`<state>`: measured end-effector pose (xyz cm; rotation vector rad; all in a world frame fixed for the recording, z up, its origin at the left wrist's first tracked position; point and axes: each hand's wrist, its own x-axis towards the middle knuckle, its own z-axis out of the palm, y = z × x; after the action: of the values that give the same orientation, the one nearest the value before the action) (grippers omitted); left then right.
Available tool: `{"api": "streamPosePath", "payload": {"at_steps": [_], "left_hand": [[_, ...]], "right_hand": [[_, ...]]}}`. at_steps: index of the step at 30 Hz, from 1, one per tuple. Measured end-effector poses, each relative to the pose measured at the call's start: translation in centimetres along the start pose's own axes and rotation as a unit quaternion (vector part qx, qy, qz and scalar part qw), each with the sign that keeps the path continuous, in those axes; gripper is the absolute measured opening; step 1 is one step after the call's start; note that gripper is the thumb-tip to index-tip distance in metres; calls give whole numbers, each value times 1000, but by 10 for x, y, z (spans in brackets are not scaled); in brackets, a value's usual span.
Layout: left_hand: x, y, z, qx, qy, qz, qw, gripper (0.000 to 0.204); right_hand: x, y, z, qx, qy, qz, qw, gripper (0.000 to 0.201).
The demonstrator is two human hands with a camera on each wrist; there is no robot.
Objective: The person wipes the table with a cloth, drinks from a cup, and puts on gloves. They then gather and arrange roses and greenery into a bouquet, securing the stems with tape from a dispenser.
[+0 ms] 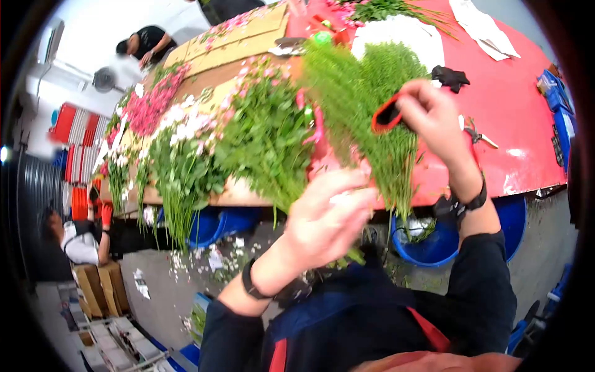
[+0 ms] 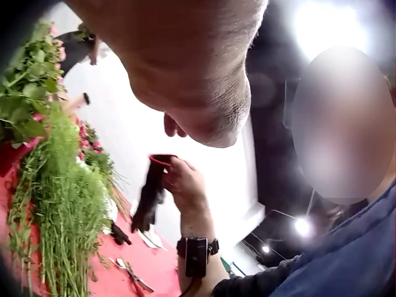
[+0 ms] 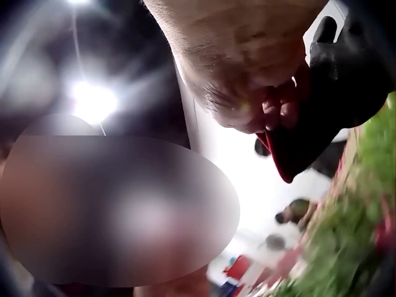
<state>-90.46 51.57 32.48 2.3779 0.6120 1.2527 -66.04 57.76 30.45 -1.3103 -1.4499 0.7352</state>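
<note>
My right hand (image 1: 434, 118) pinches a black work glove (image 1: 389, 115) by its red-edged cuff, held above the greenery on the red table (image 1: 514, 118). In the right wrist view the glove (image 3: 346, 80) hangs from the fingers with its cuff towards the camera. My left hand (image 1: 328, 217), blurred, is raised in front of the table edge, apart from the glove, with its fingers loosely bent and nothing in them. Below the hands lies a bundle of feathery green stems (image 1: 393, 142). A second black glove (image 1: 450, 77) lies on the table beyond the right hand.
Pruning shears (image 1: 480, 133) lie right of the stems. Bunches of pink flowers with leaves (image 1: 260, 124) fill the left side. Blue tubs (image 1: 427, 245) stand under the table edge. Two other people are at the far left, one in black (image 1: 152, 43), one wearing red gloves (image 1: 106, 214).
</note>
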Motion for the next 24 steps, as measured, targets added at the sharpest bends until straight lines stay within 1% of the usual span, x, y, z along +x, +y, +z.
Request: {"api": "streamPosePath", "payload": {"at_steps": [1,2,4,5,6,7,8,10,11,12,14,15,16,17,18,19,20,21,22,24], "left_hand": [[-5,7,-1,-6,-2,55,998,38],[-15,12,-4,11,15,94,995,40],[-50,18,-28,93,-8,89,992,40],[-75,24,-44,135,-33,65,988,34],[-105,26,-61,135,-76,18,988,30],[-136,29,-75,160,-68,12,985,29],[-164,34,-90,185,-60,4,981,28],[-210,52,-128,241,-48,-57,968,22],[-234,56,-144,289,-46,-106,950,14],[-258,61,-161,313,-78,-167,932,8],[-306,71,-186,350,-156,-224,896,9],[-327,72,-198,356,-150,-265,883,8],[-341,76,-211,361,-145,-306,869,10],[-347,80,-226,245,-65,-440,862,13],[-348,82,-241,118,18,-556,822,16],[-369,69,-255,-90,120,-629,763,18],[-389,64,-264,-188,187,-640,721,17],[-399,62,-266,-267,260,-629,682,18],[-411,57,-266,-342,331,-610,634,19],[-430,41,-266,-379,370,-572,626,19]], "right_hand": [[-32,-20,27,48,-58,4,997,13],[-60,-35,53,92,-115,7,989,11],[-112,-58,98,174,-138,44,974,9],[-133,-63,122,220,-132,74,964,9],[-153,-69,145,266,-125,108,950,9],[-171,-77,165,287,-138,139,938,10],[-191,-81,191,332,-132,149,922,10],[-223,-94,236,391,-120,221,885,11],[-233,-101,253,500,-108,248,823,12],[-242,-121,267,535,-110,267,794,11],[-270,-130,316,518,-182,244,799,12],[-285,-136,340,471,-235,254,812,12],[-301,-141,358,401,-290,241,835,14],[-322,-138,381,373,-328,205,843,16],[-342,-136,401,343,-363,170,849,20],[-353,-141,412,270,-376,148,874,22],[-360,-144,420,195,-385,125,893,24],[-365,-147,428,117,-392,101,907,27],[-370,-147,438,121,-398,88,905,28],[-380,-148,459,131,-408,64,902,30]]}}
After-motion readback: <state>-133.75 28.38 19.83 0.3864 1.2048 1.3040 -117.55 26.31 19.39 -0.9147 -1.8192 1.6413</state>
